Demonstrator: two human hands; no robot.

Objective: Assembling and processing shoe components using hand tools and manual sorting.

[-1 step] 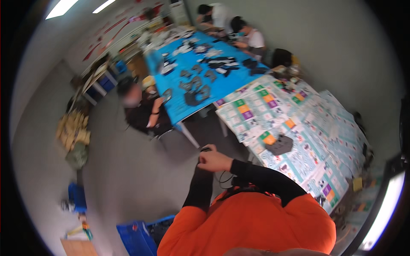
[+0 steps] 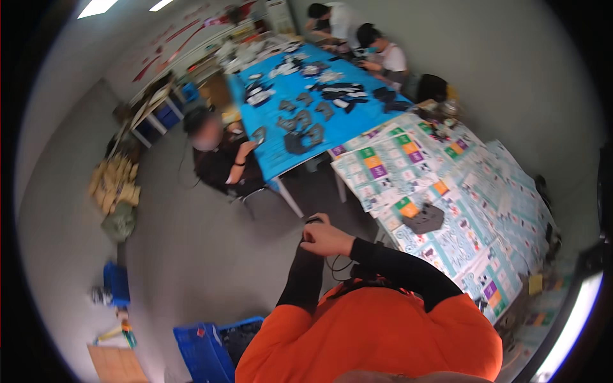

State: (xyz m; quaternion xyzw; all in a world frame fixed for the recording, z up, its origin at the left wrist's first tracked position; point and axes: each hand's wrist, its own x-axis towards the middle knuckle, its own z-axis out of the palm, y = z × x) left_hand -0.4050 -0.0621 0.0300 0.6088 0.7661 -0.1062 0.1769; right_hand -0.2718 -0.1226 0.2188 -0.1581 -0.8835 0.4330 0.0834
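Observation:
My right hand (image 2: pixel 333 240) is closed over the end of my left forearm, its fingers bent at the wrist there. Little of my left hand (image 2: pixel 322 218) shows beyond it, and its fingers are hidden. A small dark thing (image 2: pixel 314 221) sits where the two hands meet; its kind is too small to tell. Both hands are in front of my body, above the grey floor. Nearest to them on the right is a table covered with printed sheets (image 2: pixel 460 217), on which a folded dark grey piece (image 2: pixel 424 219) lies.
A blue-topped table (image 2: pixel 274 156) stands ahead, bearing several dark grey pieces (image 2: pixel 302 119) and dark and white items. A seated person in black (image 2: pixel 220 159) works at its left side; two people in white are at the far right. A blue bin (image 2: pixel 201 351) is at lower left.
The view has turned slightly, so the tables and people sit a little further right in the picture. My hands stay together in the same pose.

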